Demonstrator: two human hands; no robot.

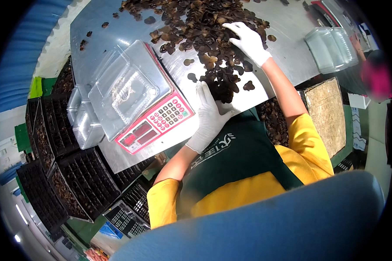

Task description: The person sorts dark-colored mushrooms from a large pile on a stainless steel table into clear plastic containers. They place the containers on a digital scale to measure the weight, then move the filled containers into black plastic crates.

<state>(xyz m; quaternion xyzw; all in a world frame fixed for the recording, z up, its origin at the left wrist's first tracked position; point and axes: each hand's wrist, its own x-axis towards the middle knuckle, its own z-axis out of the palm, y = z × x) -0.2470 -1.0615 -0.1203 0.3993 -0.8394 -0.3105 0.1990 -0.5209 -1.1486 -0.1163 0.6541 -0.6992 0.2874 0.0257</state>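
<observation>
A heap of dark brown wood ear mushrooms (209,26) is spread over the steel table (290,42) and trails down to its near edge. My right hand (250,42), in a white glove, rests on the right side of the heap with its fingers spread. Lower down, my left hand (209,119), gloved too, has its fingertips beside the near end of the mushrooms, thumb held apart. No item shows in either hand, though the right fingertips partly blend into the heap. Left of my left hand stands a pink electronic scale (156,120), bearing an opened clear plastic clamshell container (135,93).
Nested clear containers (86,124) hang at the table's left edge; another stack (330,49) sits far right. Black plastic crates (85,179) of mushrooms are stacked at left. A tan slab-like surface (325,114) lies right of my arm. Part of another person (377,75) shows at far right.
</observation>
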